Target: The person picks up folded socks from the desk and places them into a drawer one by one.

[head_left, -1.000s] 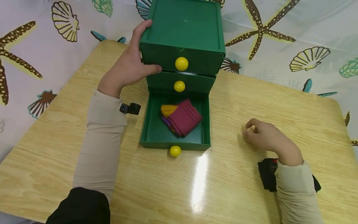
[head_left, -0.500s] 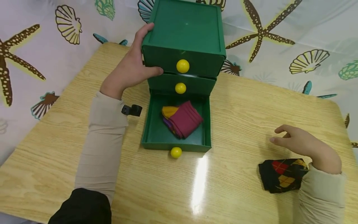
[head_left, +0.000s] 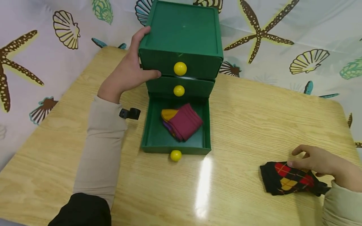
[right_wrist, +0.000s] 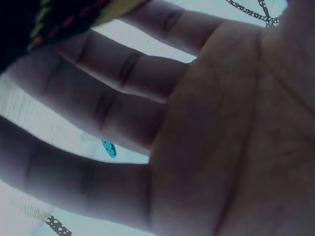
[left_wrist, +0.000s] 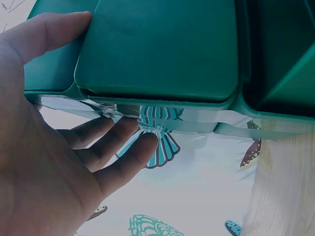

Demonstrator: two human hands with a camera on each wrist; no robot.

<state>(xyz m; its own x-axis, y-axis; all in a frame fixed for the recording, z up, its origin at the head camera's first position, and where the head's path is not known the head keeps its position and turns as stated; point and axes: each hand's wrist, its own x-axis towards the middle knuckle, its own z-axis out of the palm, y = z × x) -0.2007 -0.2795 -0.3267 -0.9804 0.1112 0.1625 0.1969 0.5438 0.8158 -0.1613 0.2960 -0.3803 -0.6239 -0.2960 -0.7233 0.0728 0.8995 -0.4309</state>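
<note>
A green three-drawer cabinet with yellow knobs stands on the table. My left hand holds its left front corner, the thumb lying across the front and the fingers along the side. The left wrist view shows that thumb on the drawer fronts. The bottom drawer is pulled out; a folded maroon sock with yellow and purple cloth beneath it lies inside. On the right, my right hand hovers low over a folded black argyle sock, fingers loosely bent, partly covering it.
The light wooden table runs around the cabinet. Behind it hangs a white cloth printed with starfish and shells. The two upper drawers, the middle one with its knob, are pushed in.
My right hand has moved right and then down toward me, ending over the argyle sock, which is now mostly uncovered by the sleeve. My left hand keeps its hold on the cabinet.
</note>
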